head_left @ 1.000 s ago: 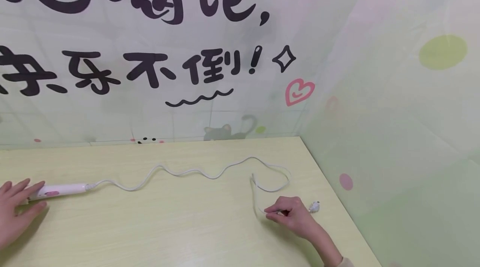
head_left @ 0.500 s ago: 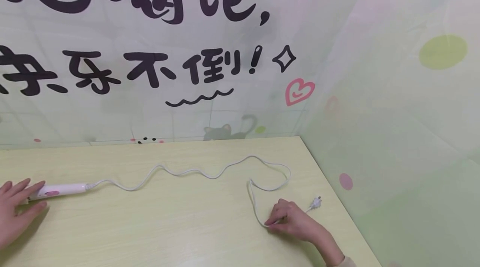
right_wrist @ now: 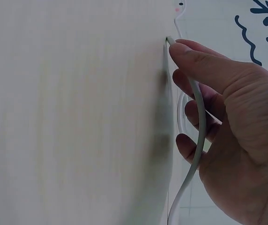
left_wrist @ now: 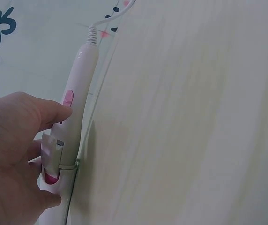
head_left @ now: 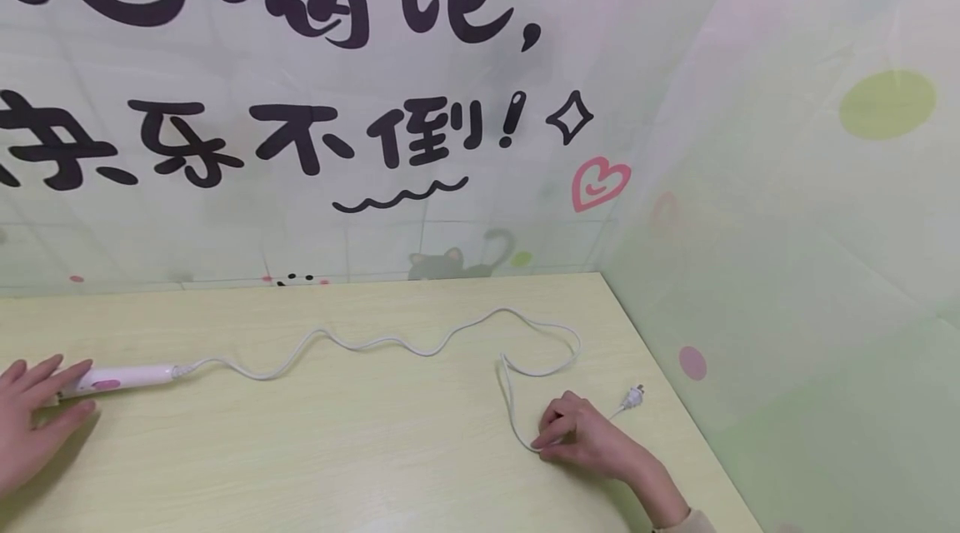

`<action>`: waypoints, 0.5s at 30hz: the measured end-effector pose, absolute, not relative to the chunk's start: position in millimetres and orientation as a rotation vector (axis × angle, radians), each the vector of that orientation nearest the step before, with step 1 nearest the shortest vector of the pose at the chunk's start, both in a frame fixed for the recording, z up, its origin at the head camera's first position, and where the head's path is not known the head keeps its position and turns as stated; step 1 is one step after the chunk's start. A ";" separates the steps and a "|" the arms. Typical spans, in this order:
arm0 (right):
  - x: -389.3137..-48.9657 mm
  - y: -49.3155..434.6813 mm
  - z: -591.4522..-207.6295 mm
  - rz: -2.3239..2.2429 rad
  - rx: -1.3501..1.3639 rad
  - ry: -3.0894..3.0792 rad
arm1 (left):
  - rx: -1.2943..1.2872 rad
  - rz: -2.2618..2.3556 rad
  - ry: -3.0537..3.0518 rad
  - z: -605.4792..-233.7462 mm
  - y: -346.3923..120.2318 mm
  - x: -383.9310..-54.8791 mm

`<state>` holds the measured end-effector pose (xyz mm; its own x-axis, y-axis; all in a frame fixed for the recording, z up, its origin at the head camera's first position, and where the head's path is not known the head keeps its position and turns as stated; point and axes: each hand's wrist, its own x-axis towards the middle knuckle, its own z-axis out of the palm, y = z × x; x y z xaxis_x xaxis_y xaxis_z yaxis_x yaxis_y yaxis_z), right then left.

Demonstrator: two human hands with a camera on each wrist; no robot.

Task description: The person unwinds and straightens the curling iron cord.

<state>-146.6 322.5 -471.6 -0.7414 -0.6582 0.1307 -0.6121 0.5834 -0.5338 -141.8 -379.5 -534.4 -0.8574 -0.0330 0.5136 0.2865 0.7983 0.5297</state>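
Observation:
A white curling iron (head_left: 138, 377) with a pink switch (left_wrist: 68, 98) lies at the left of the table. My left hand (head_left: 33, 425) rests on it with fingers spread. In the left wrist view the thumb tip is right at the switch, beside a small white lever (left_wrist: 49, 152). A thin white cord (head_left: 360, 347) runs from the iron in waves to a loop on the right. My right hand (head_left: 581, 437) pinches the cord between thumb and index finger, close over the table. Past this hand the two-pin plug (head_left: 632, 397) lies near the right edge.
The pale wooden table (head_left: 315, 450) meets a printed wall (head_left: 300, 233) with dark lettering at the back. A pale green wall panel (head_left: 787, 283) stands along its right side.
My right hand has come slightly down toward the front, drawing the cord's bend with it. The plug has shifted a little up and right. The left hand stays put.

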 end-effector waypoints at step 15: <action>-153.7 331.7 -473.9 -0.793 -1.218 2.782 | -0.240 -0.861 -2.460 -531.7 -379.6 -140.9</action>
<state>-153.7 331.7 -473.9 -0.6989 -0.6884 0.1939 -0.6872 0.5712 -0.4489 -140.9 -379.6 -531.7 -0.8500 -0.0040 0.5267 0.3255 0.7823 0.5312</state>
